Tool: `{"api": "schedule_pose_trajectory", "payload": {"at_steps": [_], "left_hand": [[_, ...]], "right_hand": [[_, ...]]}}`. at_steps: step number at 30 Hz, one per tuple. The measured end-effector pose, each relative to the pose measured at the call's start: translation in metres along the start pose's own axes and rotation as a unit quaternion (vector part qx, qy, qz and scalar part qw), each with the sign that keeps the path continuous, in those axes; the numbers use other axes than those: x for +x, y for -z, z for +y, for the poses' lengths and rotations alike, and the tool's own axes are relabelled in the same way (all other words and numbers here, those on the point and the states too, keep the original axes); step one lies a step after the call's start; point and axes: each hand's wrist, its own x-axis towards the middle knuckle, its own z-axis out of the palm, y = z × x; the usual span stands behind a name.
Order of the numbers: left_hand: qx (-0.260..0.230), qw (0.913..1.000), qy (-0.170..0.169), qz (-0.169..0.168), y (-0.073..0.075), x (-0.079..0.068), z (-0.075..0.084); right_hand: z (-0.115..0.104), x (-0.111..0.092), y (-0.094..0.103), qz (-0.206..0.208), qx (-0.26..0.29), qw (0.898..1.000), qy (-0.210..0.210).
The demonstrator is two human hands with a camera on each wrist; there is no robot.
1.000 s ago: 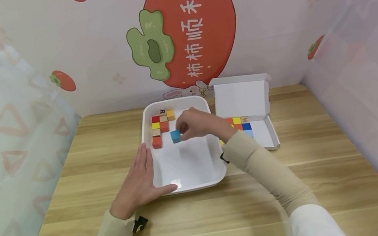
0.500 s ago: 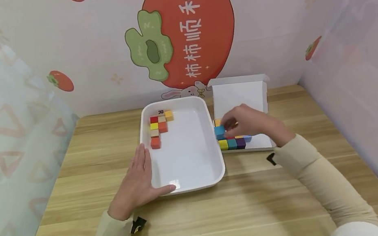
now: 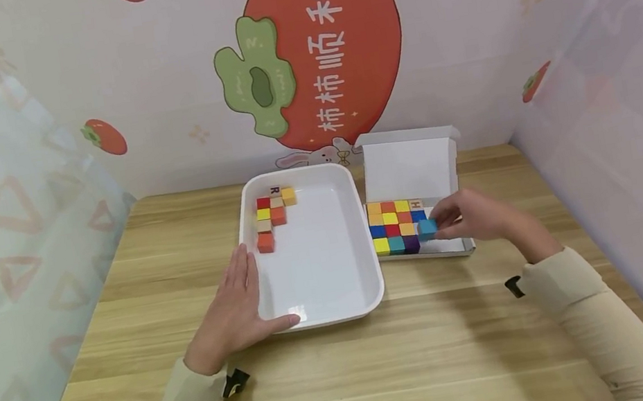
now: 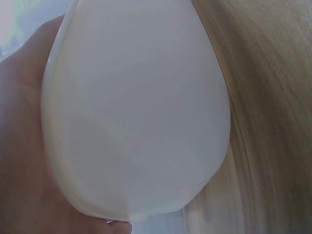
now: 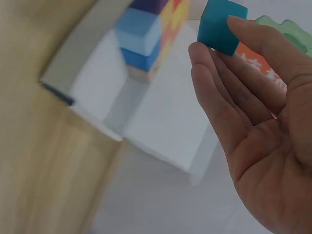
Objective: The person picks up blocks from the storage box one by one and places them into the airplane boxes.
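Observation:
My right hand pinches a blue cube between thumb and fingertips, over the right part of an open white cardboard box. In the right wrist view the cube sits at the fingertips, the palm facing the camera. Rows of coloured cubes fill the box's left part, a purple one at the front. Left of the box stands a white tray with several cubes at its back left. My left hand rests on the tray's left rim, fingers straight, thumb along the front rim.
The box's lid stands raised behind it, near the printed back wall. Box and tray stand side by side on a wooden table. Patterned sheets hang on both sides.
My right hand has carried the blue cube from over the tray rightward to the right part of the box, uncovering the rows of cubes there. The left hand has stayed at the tray.

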Motion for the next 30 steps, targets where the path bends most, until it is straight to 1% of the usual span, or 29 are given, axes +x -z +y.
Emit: {"api": "schedule_pose_trajectory", "payload": {"at_steps": [5, 9, 14, 19, 25, 27, 30], "left_hand": [[0.000, 1.0000, -0.001, 0.002, 0.000, 0.000, 0.000], [0.005, 1.0000, -0.003, 0.005, -0.001, 0.000, 0.000], [0.002, 1.0000, -0.003, 0.006, 0.000, -0.001, 0.001], [0.007, 0.9999, -0.006, 0.005, 0.000, -0.001, 0.002], [0.012, 0.9999, -0.006, 0.004, 0.001, 0.000, 0.002], [0.012, 0.9999, -0.003, 0.001, 0.000, 0.001, 0.002], [0.012, 0.9999, -0.003, -0.001, -0.001, 0.000, 0.001]], "right_hand": [[0.019, 0.000, -0.014, -0.001, -0.011, 1.000, -0.019], [0.028, 0.005, -0.025, -0.003, 0.009, 1.000, -0.019], [0.035, 0.008, -0.037, 0.011, 0.035, 0.999, -0.027], [0.038, 0.006, -0.045, 0.033, 0.067, 0.996, -0.053], [0.039, 0.003, -0.051, 0.046, 0.104, 0.989, -0.098], [0.037, 0.003, -0.051, 0.053, 0.110, 0.986, -0.112], [0.034, 0.004, -0.053, 0.066, 0.104, 0.985, -0.119]]}}
